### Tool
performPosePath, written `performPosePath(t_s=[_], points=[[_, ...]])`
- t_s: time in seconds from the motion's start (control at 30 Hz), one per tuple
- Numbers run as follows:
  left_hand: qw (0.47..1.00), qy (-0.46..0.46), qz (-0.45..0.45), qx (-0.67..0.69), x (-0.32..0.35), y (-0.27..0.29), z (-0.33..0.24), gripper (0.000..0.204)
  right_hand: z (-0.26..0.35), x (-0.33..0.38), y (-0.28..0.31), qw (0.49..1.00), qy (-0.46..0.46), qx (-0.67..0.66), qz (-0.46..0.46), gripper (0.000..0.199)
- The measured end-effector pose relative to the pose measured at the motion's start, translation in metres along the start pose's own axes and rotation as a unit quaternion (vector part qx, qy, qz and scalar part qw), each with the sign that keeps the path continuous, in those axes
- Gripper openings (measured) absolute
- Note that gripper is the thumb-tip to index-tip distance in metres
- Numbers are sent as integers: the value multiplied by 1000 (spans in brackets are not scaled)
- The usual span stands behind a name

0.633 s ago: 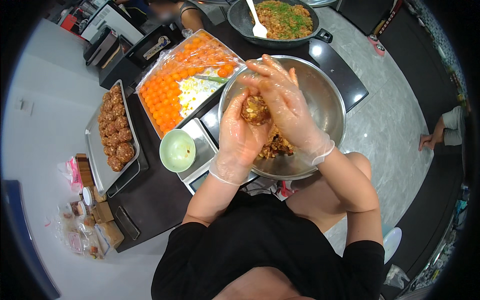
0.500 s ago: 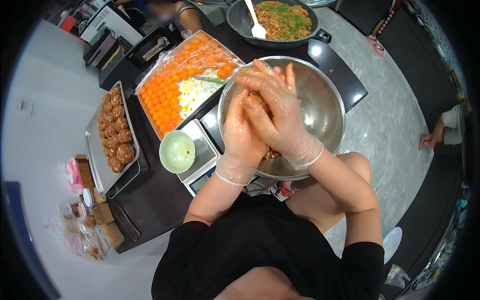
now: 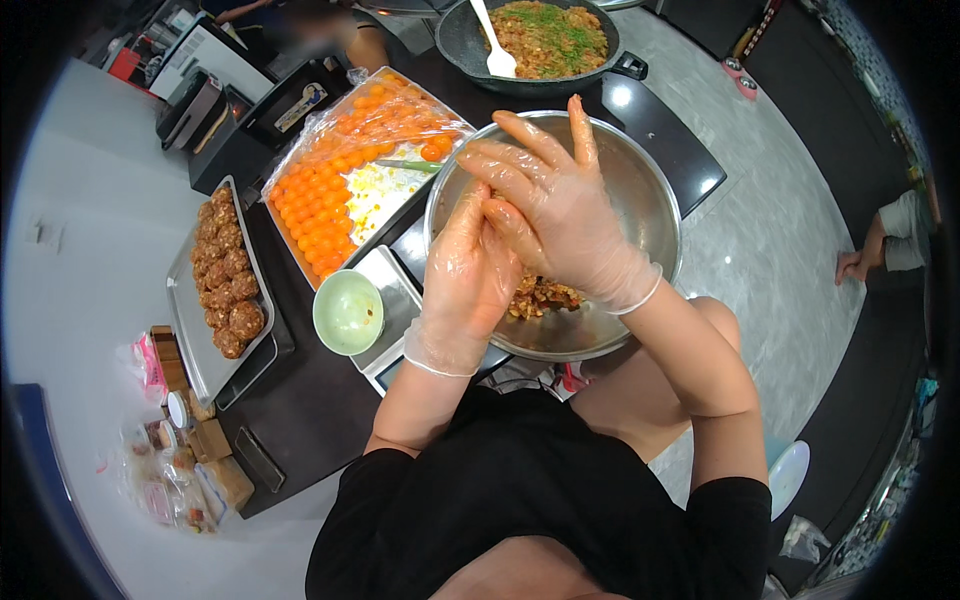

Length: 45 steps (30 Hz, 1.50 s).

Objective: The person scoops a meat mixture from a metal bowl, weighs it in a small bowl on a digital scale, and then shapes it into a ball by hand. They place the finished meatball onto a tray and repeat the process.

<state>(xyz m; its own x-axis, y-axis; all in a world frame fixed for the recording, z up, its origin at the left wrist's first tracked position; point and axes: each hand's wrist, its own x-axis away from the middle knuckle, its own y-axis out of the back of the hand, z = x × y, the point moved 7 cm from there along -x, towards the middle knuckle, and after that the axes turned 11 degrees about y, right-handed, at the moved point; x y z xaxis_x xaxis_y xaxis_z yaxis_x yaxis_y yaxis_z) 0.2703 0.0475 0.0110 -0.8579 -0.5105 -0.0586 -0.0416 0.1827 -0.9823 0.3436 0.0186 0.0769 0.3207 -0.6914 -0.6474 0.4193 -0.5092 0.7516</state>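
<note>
Steel mixing bowl (image 3: 640, 215) sits mid-counter, and over it the left hand (image 3: 468, 272) and right hand (image 3: 560, 215), in thin clear gloves, are pressed together around a lump of filling that is hidden between the palms. Pressed too loosely, it could crumble back onto the brown mix (image 3: 540, 295) below; greasy gloves could let it slip toward the scale (image 3: 385, 280) at near left.

Hands pressed together over steel bowl (image 3: 640, 215), mix in it. Small bowl (image 3: 348, 312) just left, on what's probably a scale (image 3: 392, 290). Yolk tray (image 3: 345, 175) behind, meatball tray (image 3: 205, 340) far left, pan (image 3: 470, 45) at the back.
</note>
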Motion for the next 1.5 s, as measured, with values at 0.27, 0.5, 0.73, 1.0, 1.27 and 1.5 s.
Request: performPosePath(t_s=[0.27, 0.5, 0.73, 1.0, 1.27, 1.5], points=[[997, -8, -49, -61, 2, -2, 2, 36, -15, 9, -3, 988, -93, -113, -49, 32], [999, 17, -37, -2, -3, -10, 6, 40, -40, 16, -15, 878, -228, -416, -62, 37], [996, 2, -90, 10, 0, -8, 2, 35, -48, 21, -7, 821, -307, -455, -157, 27], [994, 15, -100, 30, -3, 16, -12, 23, -68, 29, 6, 946, -226, -229, -30, 41], [996, 19, -85, -3, -11, 28, 9, 36, 1, 7, -5, 994, -73, -47, -62, 32], [995, 50, -78, -30, 0, 12, 1, 37, -27, 8, 2, 956, -77, -265, -97, 29]])
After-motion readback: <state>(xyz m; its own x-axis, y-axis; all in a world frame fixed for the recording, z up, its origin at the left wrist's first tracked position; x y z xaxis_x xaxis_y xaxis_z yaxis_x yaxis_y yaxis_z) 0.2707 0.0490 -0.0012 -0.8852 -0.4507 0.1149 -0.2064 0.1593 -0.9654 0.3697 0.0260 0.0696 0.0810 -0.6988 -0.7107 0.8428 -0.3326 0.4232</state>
